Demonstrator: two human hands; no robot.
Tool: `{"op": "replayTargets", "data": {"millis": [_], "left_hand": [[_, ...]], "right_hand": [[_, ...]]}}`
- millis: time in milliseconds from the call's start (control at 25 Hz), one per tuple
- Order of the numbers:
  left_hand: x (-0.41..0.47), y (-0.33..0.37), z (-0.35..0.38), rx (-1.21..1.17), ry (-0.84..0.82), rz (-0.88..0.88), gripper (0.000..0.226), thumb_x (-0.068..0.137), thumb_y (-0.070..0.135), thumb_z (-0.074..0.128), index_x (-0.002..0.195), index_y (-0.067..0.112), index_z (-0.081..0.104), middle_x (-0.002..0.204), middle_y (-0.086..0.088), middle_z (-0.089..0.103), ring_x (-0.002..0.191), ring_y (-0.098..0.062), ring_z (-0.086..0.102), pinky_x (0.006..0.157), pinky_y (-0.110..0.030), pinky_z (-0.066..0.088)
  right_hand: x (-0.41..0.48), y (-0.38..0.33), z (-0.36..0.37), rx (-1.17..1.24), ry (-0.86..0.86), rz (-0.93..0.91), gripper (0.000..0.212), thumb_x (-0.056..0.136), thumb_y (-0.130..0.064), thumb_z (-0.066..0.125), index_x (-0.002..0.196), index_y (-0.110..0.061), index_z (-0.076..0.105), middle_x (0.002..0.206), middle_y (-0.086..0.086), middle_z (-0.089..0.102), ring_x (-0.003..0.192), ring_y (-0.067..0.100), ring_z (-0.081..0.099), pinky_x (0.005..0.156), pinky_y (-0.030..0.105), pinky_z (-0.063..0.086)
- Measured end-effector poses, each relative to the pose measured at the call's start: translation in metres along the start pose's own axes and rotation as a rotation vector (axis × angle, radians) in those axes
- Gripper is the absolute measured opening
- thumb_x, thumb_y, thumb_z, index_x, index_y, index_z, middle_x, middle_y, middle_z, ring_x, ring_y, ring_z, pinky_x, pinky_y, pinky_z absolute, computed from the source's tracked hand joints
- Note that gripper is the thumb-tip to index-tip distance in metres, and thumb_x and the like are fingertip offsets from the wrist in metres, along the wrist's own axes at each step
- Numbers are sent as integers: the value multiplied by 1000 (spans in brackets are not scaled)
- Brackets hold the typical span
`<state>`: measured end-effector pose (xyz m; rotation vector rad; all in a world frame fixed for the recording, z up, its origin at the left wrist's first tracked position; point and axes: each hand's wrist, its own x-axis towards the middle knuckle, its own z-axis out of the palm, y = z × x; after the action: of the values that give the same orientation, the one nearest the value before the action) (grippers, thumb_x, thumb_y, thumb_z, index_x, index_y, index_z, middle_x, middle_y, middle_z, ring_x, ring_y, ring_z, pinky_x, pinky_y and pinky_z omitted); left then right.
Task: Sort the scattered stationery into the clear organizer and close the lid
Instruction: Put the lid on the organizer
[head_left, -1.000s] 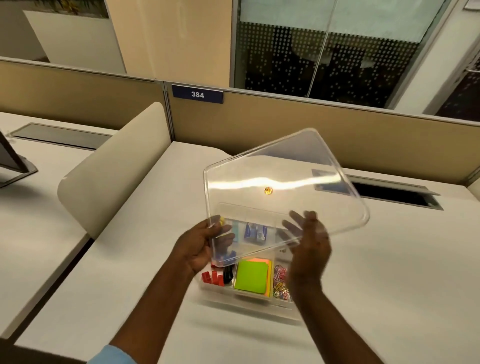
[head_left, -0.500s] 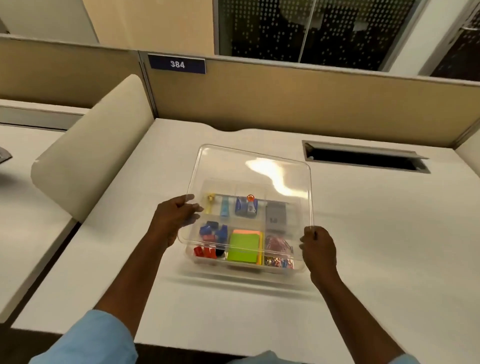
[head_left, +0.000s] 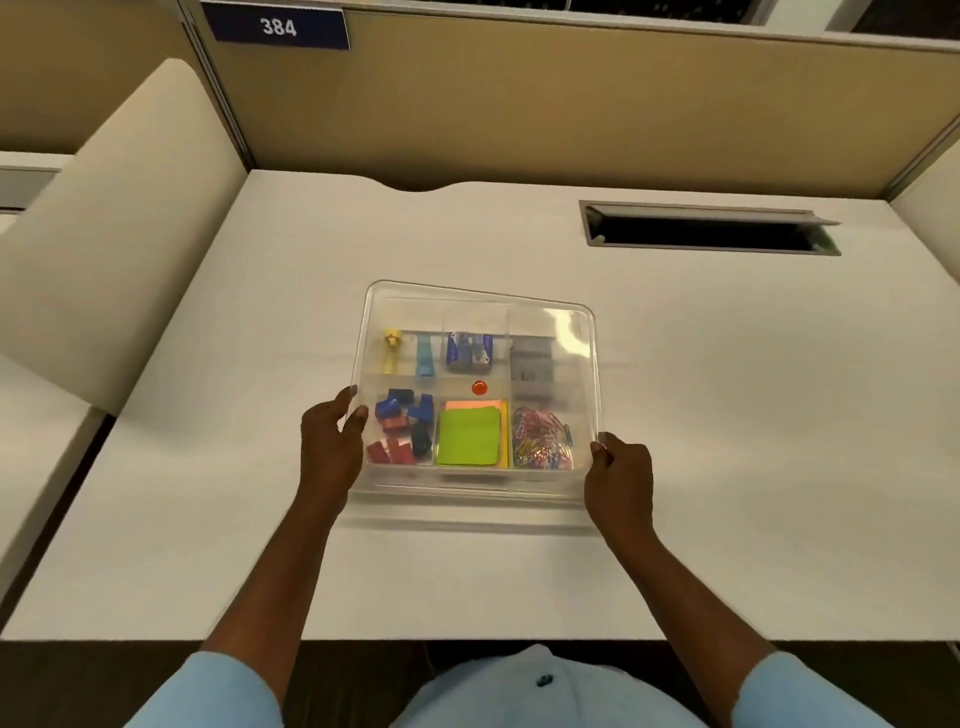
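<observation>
While the lid (head_left: 478, 306) is being held over the clear organizer (head_left: 467, 487), notes are being taken left to right.

- Well left of the organizer: a cream side divider (head_left: 104, 234) is being noted as the only upright obstacle on that side. Bare desk (head_left: 234, 519) is lying between.
- At the organizer's left edge: the lid is being gripped by the left hand (head_left: 332, 441), fingers curled round its rim.
- Inside, seen through the lid: blue and red binder clips (head_left: 400, 431) are being kept in the near-left compartment, green sticky notes (head_left: 467, 436) in the near-middle one, and coloured paper clips (head_left: 543, 439) in the near-right one. Smaller items are lying in the far row.
- At the organizer's near-right corner: the lid is being pinched by the right hand (head_left: 618, 473), fingertips closed narrowly on the edge.

Handling, as judged: the lid is being taken for thin, stiff, light plastic, smooth and likely slippery. Opposite edges are therefore being favoured as holds over the flat top. Whether it is seated all round cannot be told; it is appearing slightly skewed against the base. The loaded base is being judged heavier and unlikely to slide.

Right of and beyond the organizer, an open cable slot (head_left: 706, 228) is being noted, well apart. Open desk is being left on every side for the hands to draw away.
</observation>
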<state>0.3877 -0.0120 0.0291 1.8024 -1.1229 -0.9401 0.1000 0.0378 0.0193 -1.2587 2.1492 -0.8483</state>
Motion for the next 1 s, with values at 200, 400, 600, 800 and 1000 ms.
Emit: {"op": "replayTargets", "data": {"millis": [200,400,600,800,1000], "left_hand": [[3,1,4,-74,-10,-63,40,97,19,45,137,18,45,139,-6,51,125,-22,49,101,-29,40],[16,2,7,20,-34,-22,35,100,17,38,131,8,50,128,-16,59,113,-32,57,99,-40,47],[25,-5,10,145,5,15,31,97,9,39,121,2,58,112,-20,62,106,-37,59,91,-40,47],[25,-12,14,117,82,19,30,96,9,45,120,-1,59,109,-23,58,106,-34,56,92,-39,46],[20,-13,22,-9,172,-48,27,95,16,50,115,0,58,108,-16,61,100,-28,58,83,-28,44]], "right_hand": [[11,-3,8,3,76,1,21,97,-6,40,92,-5,60,90,17,53,83,24,48,73,26,34],[21,-7,19,8,83,8,25,98,-6,36,96,1,60,94,17,62,90,30,57,77,34,42],[23,-5,26,-16,98,27,23,97,-4,37,98,2,59,94,18,60,89,32,57,73,32,39],[24,-3,30,-66,99,5,19,95,1,39,101,6,56,98,22,54,81,24,50,69,20,32],[21,-7,32,-256,-1,-17,54,93,-2,41,145,-9,27,123,13,45,108,29,51,87,36,45]]}}
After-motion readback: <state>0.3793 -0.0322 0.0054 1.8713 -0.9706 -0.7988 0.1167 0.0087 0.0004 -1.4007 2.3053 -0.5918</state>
